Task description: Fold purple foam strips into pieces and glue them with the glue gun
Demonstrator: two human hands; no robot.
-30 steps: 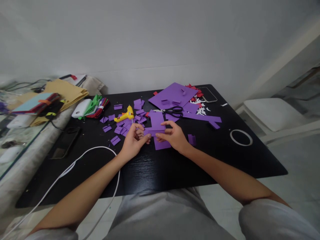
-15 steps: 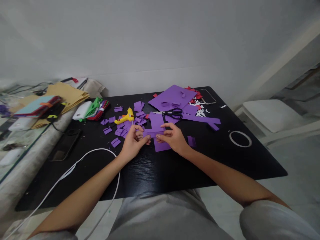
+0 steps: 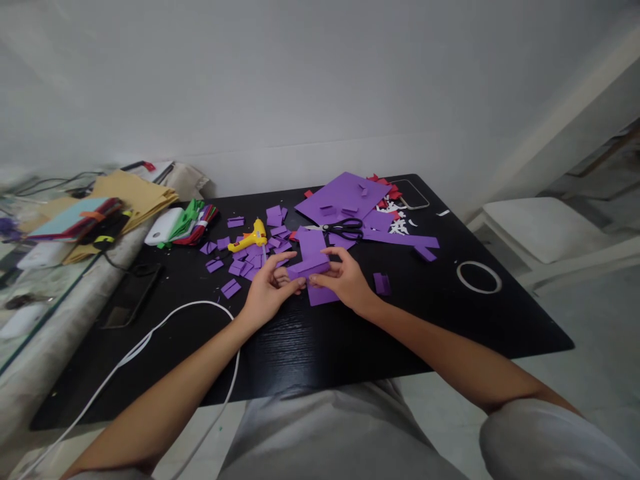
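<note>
Between my two hands is a folded strip of purple paper (image 3: 307, 266), tilted, with a crease along its length. My left hand (image 3: 273, 285) grips its left end, thumb below and fingers behind. The right end is pinched by my right hand (image 3: 344, 277), thumb in front and index finger over the top. Beneath the strip a larger purple paper sheet (image 3: 323, 295) lies on the black table (image 3: 280, 360). Scissors with black handles (image 3: 345, 227) rest just beyond, partly on purple paper. A yellow glue gun (image 3: 250, 237) lies to the left among small folded purple pieces (image 3: 240, 265).
A big purple sheet (image 3: 345, 193) lies at the back, with red and white scraps (image 3: 399, 223) beside it. To the right are a long purple strip (image 3: 400, 238) and a ring (image 3: 479, 277). A white cable (image 3: 175, 308) and a phone (image 3: 133, 293) occupy the left.
The purple strip has tilted and now shows a folded face. My left hand has moved slightly right along it; the right hand stays nearly in place.
</note>
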